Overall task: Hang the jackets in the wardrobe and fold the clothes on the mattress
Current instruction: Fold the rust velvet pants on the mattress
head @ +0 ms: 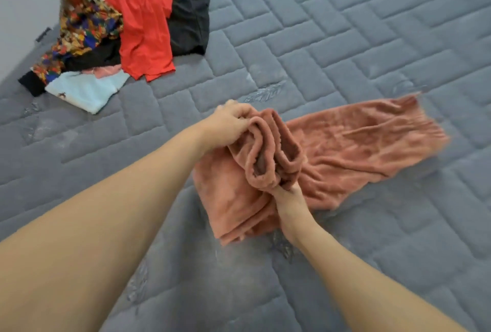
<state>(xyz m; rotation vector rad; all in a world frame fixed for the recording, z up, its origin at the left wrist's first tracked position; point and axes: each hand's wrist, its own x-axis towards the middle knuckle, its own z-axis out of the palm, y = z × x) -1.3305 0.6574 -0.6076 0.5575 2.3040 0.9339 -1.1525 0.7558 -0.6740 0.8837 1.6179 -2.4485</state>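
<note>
Soft, even, diffuse light; no glare is seen. Faint shadows are cast on the mattress (345, 39) just beneath both forearms. Motion blur is noted beyond the right hand (288, 193), and wide-angle bending at the frame edges.

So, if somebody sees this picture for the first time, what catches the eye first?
Probably the two hands, left hand and right hand, each with a grip on the bunched end of the fuzzy pink garment at the centre of the grey mattress. Next, the pile at upper left, led by a bright red garment.
</note>
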